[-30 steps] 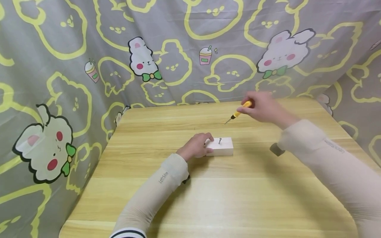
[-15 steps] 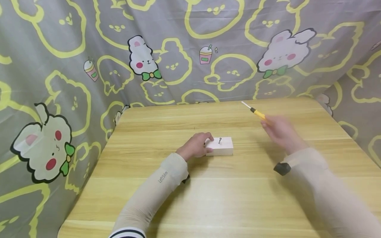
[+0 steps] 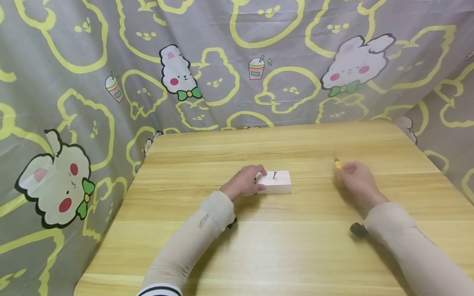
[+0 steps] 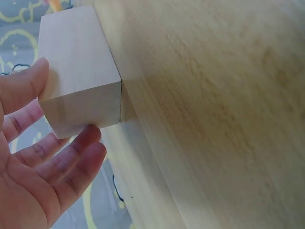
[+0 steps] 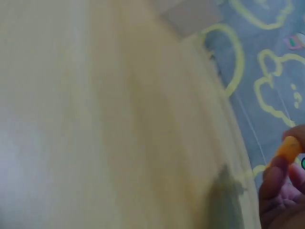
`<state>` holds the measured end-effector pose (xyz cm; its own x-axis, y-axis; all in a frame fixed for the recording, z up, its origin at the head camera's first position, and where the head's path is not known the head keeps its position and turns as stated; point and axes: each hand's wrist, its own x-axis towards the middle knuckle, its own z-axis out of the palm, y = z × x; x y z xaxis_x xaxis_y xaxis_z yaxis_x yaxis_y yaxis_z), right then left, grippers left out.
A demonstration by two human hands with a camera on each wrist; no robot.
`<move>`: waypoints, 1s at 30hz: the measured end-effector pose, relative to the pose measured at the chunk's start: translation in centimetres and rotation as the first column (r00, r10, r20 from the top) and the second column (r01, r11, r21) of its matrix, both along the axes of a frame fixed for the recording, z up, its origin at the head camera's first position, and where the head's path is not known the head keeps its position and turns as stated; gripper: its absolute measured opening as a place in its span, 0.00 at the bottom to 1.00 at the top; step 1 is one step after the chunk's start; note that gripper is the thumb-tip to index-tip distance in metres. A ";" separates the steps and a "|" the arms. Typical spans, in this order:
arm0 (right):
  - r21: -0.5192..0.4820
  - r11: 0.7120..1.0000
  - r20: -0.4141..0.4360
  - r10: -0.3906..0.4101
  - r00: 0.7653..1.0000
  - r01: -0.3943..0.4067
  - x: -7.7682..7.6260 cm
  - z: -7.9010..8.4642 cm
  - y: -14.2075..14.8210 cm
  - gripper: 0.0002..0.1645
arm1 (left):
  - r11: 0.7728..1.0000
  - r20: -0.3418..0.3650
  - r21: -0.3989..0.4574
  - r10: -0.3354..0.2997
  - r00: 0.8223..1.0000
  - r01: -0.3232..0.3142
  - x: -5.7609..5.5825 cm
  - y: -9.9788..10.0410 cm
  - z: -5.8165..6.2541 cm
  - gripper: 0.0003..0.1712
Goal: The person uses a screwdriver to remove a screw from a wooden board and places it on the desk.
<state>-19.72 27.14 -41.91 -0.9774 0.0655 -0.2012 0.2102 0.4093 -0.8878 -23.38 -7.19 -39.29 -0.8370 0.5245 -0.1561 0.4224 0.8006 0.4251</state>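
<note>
A pale wooden block [image 3: 280, 188] lies on the table, and my left hand [image 3: 245, 181] grips its left end. In the left wrist view the thumb is on one side of the block [image 4: 78, 57] and fingertips [image 4: 90, 133] touch the other. A screw [image 3: 275, 175] stands up from the block's top, tilted a little. Off to the right, above the table, my right hand [image 3: 359, 181] holds a screwdriver [image 3: 338, 163] by its yellow handle. Its shaft is blurred in the head view. The right wrist view has the orange-yellow handle [image 5: 288, 150] pinched between thumb and fingers.
The wooden table [image 3: 266, 246] reaches back to a grey curtain [image 3: 222, 102] with yellow outlines and cartoon animals. That curtain also runs along the left and right sides. A dark wrist-worn piece [image 3: 358, 230] sits under the right sleeve.
My right hand has moved right and toward me with the screwdriver, away from the block. The screwdriver's tip swung from pointing down-left to pointing away. The left hand and block stayed put.
</note>
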 end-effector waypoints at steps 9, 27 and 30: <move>0.480 0.870 -0.113 0.190 0.975 -0.114 0.1 -0.9 1.2 0.26 | 1.000 0.005 0.000 0.002 1.000 -0.002 0.2 0.0 0.2 0.24; 0.524 0.821 -0.026 0.280 0.960 -0.225 0.2 -0.6 1.6 0.23 | 1.000 0.002 0.000 0.000 1.000 0.000 0.1 0.0 0.2 0.24; 0.527 0.819 -0.020 0.279 0.960 -0.227 0.2 -0.6 1.8 0.26 | 1.000 0.003 -0.001 0.003 1.000 -0.003 0.2 0.0 0.3 0.24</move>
